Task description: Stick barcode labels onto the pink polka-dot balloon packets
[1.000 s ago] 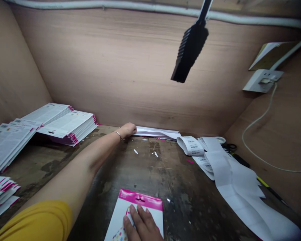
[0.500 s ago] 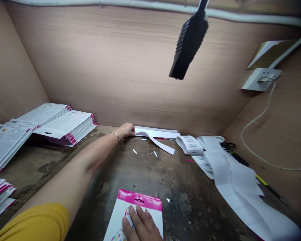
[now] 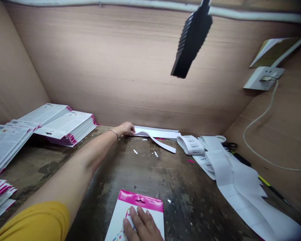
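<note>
My left hand (image 3: 126, 128) reaches to the foot of the back wall, fingers closed on the left end of a white paper strip (image 3: 163, 145). The free end of that strip curls forward over the table. Behind it, more white strips (image 3: 160, 134) lie along the wall. Near the front edge, my right hand (image 3: 142, 226) rests flat with fingers stretched out on a flat white package (image 3: 155, 217). This package has a pink top band, a hang hole and coloured dots. The lower part of the package is out of view.
Stacks of printed white packages (image 3: 67, 124) stand at the left. A label roll (image 3: 192, 145) and a long label ribbon (image 3: 230, 187) spread at the right, beside scissors (image 3: 230, 146) and a yellow-black pen-like tool (image 3: 273, 190). A black plug-like object (image 3: 192, 42) hangs above.
Both hands hold almost the same positions. The view has shifted slightly, so most things on the right appear a little further right.
</note>
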The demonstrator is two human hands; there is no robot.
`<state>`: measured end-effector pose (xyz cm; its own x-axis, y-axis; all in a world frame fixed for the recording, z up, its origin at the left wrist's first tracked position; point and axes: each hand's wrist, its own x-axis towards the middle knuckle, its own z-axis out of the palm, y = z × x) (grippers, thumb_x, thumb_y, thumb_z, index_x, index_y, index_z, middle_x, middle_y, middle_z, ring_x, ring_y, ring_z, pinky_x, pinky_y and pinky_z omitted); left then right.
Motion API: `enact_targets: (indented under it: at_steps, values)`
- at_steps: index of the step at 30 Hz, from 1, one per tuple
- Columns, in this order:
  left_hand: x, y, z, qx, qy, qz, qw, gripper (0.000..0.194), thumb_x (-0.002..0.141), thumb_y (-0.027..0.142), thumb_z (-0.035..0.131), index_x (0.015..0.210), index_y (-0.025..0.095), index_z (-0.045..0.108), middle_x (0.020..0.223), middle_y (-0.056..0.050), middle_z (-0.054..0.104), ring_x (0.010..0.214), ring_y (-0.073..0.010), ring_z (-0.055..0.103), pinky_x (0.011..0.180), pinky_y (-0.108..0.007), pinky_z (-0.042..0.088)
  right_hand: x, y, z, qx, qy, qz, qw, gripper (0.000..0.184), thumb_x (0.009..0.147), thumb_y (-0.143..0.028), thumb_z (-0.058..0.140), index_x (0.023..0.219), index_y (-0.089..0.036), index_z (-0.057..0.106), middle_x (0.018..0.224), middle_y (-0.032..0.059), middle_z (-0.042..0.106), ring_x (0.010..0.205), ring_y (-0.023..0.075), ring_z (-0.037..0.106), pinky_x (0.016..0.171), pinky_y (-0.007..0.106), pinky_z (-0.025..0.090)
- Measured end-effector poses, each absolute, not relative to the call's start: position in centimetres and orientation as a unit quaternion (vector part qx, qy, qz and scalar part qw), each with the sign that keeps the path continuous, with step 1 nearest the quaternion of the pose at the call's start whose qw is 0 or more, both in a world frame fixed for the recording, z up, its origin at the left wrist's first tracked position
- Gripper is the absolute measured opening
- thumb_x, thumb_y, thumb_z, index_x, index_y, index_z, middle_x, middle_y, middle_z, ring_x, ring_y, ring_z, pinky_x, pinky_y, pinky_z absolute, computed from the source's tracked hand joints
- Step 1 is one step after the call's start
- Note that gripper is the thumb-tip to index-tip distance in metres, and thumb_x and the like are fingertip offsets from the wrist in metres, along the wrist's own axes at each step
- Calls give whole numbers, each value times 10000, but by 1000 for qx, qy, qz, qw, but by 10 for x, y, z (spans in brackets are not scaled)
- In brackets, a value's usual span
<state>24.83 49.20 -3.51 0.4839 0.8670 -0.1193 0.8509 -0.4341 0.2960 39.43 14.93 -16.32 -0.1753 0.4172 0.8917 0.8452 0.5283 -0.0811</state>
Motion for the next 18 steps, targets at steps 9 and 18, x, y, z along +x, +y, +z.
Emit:
enact_targets:
  at_steps: [9, 18]
  values:
    - [246, 496, -41, 842, 509, 39, 172, 251, 860, 332, 550, 1022, 146, 594, 1058, -58, 602, 942, -195, 586, 815, -383, 495, 388, 153, -159, -438, -688, -238, 528, 252, 872, -200, 407, 740, -242, 617, 748, 13, 732, 666, 260, 698, 568, 369, 580]
    - [242, 502, -46, 836, 513, 58, 185, 250, 862, 336, 547, 1019, 147, 596, 1060, -57, 603, 943, -196, 585, 820, -384, 494, 392, 150, -156, -437, -693, -242, 520, 274, 889, -210, 402, 725, -240, 619, 759, 9, 733, 689, 244, 700, 605, 355, 582]
